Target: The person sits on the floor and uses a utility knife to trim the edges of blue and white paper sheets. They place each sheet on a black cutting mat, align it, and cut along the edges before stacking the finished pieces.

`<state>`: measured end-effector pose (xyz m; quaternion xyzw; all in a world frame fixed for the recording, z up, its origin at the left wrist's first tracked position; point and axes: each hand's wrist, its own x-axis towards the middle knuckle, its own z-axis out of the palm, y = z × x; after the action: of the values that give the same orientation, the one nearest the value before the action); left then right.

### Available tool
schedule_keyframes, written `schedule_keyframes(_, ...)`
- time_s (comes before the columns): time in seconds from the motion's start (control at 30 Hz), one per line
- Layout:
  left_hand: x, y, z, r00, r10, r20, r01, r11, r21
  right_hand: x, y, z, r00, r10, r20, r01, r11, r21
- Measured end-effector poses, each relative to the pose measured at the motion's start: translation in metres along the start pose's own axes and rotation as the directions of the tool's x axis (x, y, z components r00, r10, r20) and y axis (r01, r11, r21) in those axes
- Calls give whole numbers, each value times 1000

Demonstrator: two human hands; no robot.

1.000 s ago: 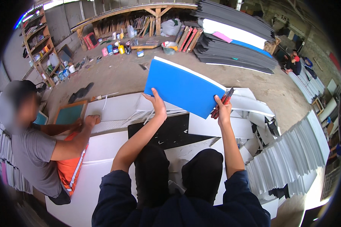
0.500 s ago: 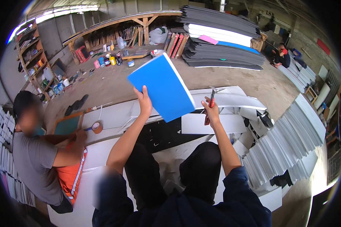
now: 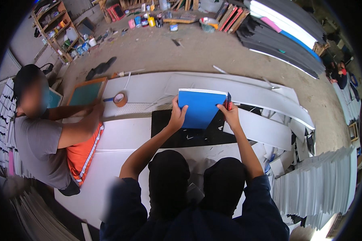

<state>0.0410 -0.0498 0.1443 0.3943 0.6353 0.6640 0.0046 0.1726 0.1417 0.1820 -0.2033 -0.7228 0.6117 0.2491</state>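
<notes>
Between my hands, above the black cutting surface [image 3: 165, 134], is a rectangular stack of sheets [image 3: 201, 108], blue on its face with a white upper edge. My left hand [image 3: 177, 114] grips its left side, thumb on the blue face. With its thumb, my right hand [image 3: 230, 114] presses the right side. A red and black utility knife [image 3: 229, 103] is also held in the right hand, upright beside the stack's top right corner. Most of the knife and the fingers behind the stack are hidden. Small white scraps lie on the black surface.
A person [image 3: 40, 132] in a grey shirt works at the left over orange fabric [image 3: 84, 154]. Brown tape [image 3: 120, 99] lies on the white sheets. White offcuts [image 3: 283, 160] and a tall stack of sheets [image 3: 315, 188] stand at the right; paint containers [image 3: 151, 21] are at the back.
The blue stack has been lowered and straightened, its white edge now at the top. My right hand has come up against its right side with the knife. The view has tilted down.
</notes>
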Motion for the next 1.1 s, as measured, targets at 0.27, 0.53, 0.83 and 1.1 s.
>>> schedule_keyframes(0.27,-29,-50,-3,988,-152,-37,153,988,3,3,50,19,994,12,106,-12,1000,-6)
schedule_keyframes(0.53,-24,-56,-7,985,-152,-81,153,988,4,9,52,30,989,-144,40,149,970,-193)
schedule_keyframes(0.83,1,-47,17,862,-507,23,506,856,-111,40,41,12,980,199,14,-163,836,-524)
schedule_keyframes(1.1,-76,-103,70,676,-736,43,736,671,-91,17,158,-15,876,475,-78,-442,728,-524)
